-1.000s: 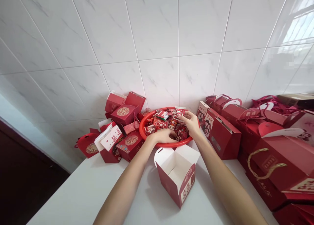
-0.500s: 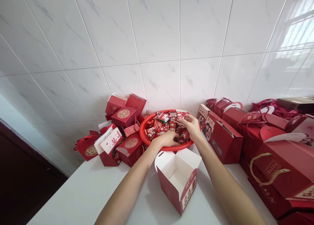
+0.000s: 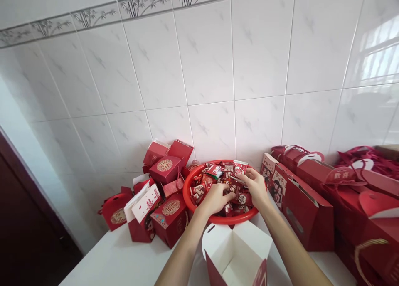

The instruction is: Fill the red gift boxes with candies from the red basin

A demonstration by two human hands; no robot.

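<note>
An oval red plastic basin holds a heap of small wrapped candies, mostly red with white print. My left hand reaches into its near side, thumb and fingers curled on a dark red wrapped candy. At the right side of the heap, my right hand pinches a small wrapped candy, its fingers partly covering the packet. Just in front of the basin, between my forearms, stands an open red gift box with a white inside and raised flaps; its lower part is cut off by the frame.
Several folded red gift boxes are piled left of the basin. More red boxes with handles and cords fill the right side. All stand on a white tabletop against a tiled wall.
The view has tilted up and moved closer, so the open box sits lower in frame. My left hand has risen slightly out of the candies; my right hand stays at the right side.
</note>
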